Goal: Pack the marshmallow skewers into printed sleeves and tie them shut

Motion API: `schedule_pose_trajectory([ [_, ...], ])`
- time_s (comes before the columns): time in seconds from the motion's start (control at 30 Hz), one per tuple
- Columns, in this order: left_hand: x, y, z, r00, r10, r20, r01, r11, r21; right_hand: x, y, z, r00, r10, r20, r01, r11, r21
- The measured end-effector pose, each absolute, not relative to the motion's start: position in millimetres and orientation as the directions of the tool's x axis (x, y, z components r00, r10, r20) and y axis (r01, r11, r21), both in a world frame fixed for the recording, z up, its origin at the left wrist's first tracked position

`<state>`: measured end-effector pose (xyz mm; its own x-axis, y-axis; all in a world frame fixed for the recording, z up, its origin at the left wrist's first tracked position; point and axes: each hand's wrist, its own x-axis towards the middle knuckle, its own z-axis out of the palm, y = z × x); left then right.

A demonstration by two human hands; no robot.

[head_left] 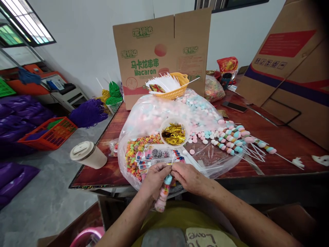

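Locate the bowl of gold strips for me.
In the head view, the bowl sits near centre, beyond the left hand and right hand, with colourful rings to its left and pastel discs to its right.

1. We see one candy skewer [162,197] in clear plastic wrapping, which is shiny and somewhat wrinkled.
2. We observe its colours in order: light blue at the upper part, then a band of orange and red, then pale pink pieces below.
3. We find it in a slanted pose, with the lower end towards the person.
4. We notice its top gathered at the fingertips of left hand [155,177] and right hand [189,176].
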<state>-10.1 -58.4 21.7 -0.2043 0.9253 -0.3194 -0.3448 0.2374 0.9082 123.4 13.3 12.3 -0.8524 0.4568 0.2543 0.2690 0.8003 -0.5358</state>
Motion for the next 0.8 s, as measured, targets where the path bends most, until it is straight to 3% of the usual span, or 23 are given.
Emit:
schedule_pose_trajectory([
  [0.07, -7.1, -59.9, 20.6, -0.328, 0.928, -0.178, -0.09, 0.156, 0.984, 124.1, 12.1, 6.9, -0.845, 0.462, 0.269, 0.289, 0.818, -0.498],
  [0.13, -2.5, -62.4, 19.7, -0.392, 0.92, -0.004, 0.177, 0.08, 0.981, 123.8, 12.3, 6.1, -0.813, 0.496, 0.304, 0.331, 0.824, -0.459],
  [0.23, -0.1, -64.9, 23.5, -0.504, 0.85, 0.156, 0.335, 0.026, 0.942, 121.4, 13.9, 17.5, -0.685, 0.571, 0.452, 0.396, 0.813, -0.427],
  [0.27, -2.3, -65.2, 27.4, -0.533, 0.836, 0.127, 0.306, 0.051, 0.951, 119.8, 13.1, 23.1, -0.616, 0.584, 0.529, 0.409, 0.81, -0.419],
  [0.33, -13.4, -65.8, 40.2, -0.469, 0.879, -0.086, 0.104, 0.151, 0.983, 115.1, 7.5, 31.4, -0.524, 0.544, 0.656, 0.389, 0.837, -0.384],
  [0.4, -32.6, -68.5, 57.6, -0.18, 0.945, -0.272, -0.197, 0.237, 0.951, 108.7, -1.8, 32.2, -0.579, 0.476, 0.663, 0.292, 0.879, -0.376],
  [0.43, -43.9, -71.2, 66.2, -0.053, 0.965, -0.258, -0.332, 0.226, 0.916, 105.5, -6.2, 30.2, -0.625, 0.472, 0.622, 0.237, 0.874, -0.425],
  [0.5, -64.0, -78.4, 78.6, 0.024, 0.998, -0.057, -0.501, 0.061, 0.863, 101.0, -12.0, 25.3, -0.667, 0.534, 0.52, 0.198, 0.8, -0.566],
  [0.57, -73.8, -84.7, 80.6, 0.101, 0.994, -0.05, -0.494, 0.094, 0.865, 99.7, -14.1, 24.0, -0.606, 0.65, 0.459, 0.232, 0.696, -0.679],
  [0.63, -70.5, -86.8, 74.3, 0.34, 0.905, -0.254, -0.319, 0.365, 0.875, 99.9, -16.1, 27.4, -0.548, 0.722, 0.422, 0.213, 0.609, -0.765],
  [0.67, -65.7, -86.4, 70.4, 0.251, 0.915, -0.316, -0.266, 0.379, 0.886, 99.6, -17.7, 29.8, -0.568, 0.725, 0.391, 0.163, 0.564, -0.809],
  [0.73, -56.1, -84.7, 65.2, -0.015, 0.955, -0.295, -0.338, 0.273, 0.901, 97.5, -20.4, 33.8, -0.679, 0.675, 0.289, 0.058, 0.442, -0.895],
  [0.8, -52.8, -84.5, 64.6, -0.099, 0.967, -0.234, -0.392, 0.179, 0.903, 95.0, -19.2, 36.6, -0.712, 0.689, 0.136, 0.022, 0.216, -0.976],
])
